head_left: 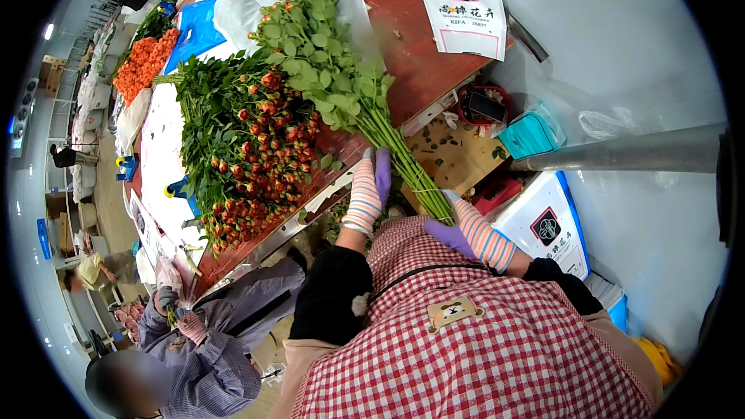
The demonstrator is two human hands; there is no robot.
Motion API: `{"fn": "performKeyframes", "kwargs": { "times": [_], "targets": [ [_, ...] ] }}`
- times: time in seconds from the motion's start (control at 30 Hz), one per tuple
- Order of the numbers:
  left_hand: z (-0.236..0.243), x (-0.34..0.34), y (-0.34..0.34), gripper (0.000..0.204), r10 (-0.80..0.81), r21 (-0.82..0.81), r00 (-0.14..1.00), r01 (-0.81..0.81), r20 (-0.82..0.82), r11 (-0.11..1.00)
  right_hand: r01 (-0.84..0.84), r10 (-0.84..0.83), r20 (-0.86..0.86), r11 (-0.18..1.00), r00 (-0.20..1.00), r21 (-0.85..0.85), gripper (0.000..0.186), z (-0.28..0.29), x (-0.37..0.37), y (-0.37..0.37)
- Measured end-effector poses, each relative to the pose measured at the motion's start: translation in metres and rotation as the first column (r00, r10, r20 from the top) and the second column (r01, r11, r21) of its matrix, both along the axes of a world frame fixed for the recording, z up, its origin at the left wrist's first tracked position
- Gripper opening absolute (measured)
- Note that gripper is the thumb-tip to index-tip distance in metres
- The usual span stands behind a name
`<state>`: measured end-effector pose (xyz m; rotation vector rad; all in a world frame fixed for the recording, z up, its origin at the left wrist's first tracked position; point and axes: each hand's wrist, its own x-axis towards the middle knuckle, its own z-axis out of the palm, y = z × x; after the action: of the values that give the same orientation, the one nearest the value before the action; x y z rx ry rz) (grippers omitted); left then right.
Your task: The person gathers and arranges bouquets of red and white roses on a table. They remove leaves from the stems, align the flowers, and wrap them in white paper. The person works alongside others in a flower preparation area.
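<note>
My right hand (458, 229), in a striped glove with purple on the palm, grips the lower ends of a long bundle of green stems (411, 178) with a band near the bottom. The bundle's leafy top (326, 62) angles up across the table, with small orange buds at its tip. My left hand (372, 182), gloved alike, is beside the middle of the stems with its fingers stretched out; whether it presses on them is unclear. Left of it, a heap of orange-red roses (260, 143) with dark leaves lies at the table's edge.
The red table (419, 85) holds a blue plastic sheet (190, 35) and orange flowers (143, 62). Below right are a cardboard piece (454, 163), white boxes (543, 221) and a grey pole (621, 143). A co-worker (202, 349) works at lower left; other people stand farther off.
</note>
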<state>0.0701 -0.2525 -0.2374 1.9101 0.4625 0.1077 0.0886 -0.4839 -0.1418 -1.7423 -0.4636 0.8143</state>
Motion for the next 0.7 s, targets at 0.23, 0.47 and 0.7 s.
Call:
{"fn": "performKeyframes", "kwargs": {
  "times": [0.23, 0.47, 0.7],
  "targets": [
    [0.172, -0.054, -0.037, 0.016, -0.523, 0.111, 0.835, 0.543, -0.17, 0.832, 0.088, 0.067, -0.682, 0.978, 0.728, 0.19, 0.046, 0.045, 0.028, -0.007],
    [0.151, -0.109, 0.035, 0.044, 0.019, 0.526, 0.807, 0.367, -0.591, 0.767, -0.031, 0.119, -0.557, 0.986, 0.822, 0.165, 0.043, 0.093, 0.046, -0.001],
    [0.192, -0.023, -0.006, 0.026, -0.17, 0.275, 0.983, 0.184, -0.075, 0.944, 0.135, -0.135, -0.362, 0.991, 0.922, -0.025, 0.05, 0.038, 0.008, 0.001]
  ]
}}
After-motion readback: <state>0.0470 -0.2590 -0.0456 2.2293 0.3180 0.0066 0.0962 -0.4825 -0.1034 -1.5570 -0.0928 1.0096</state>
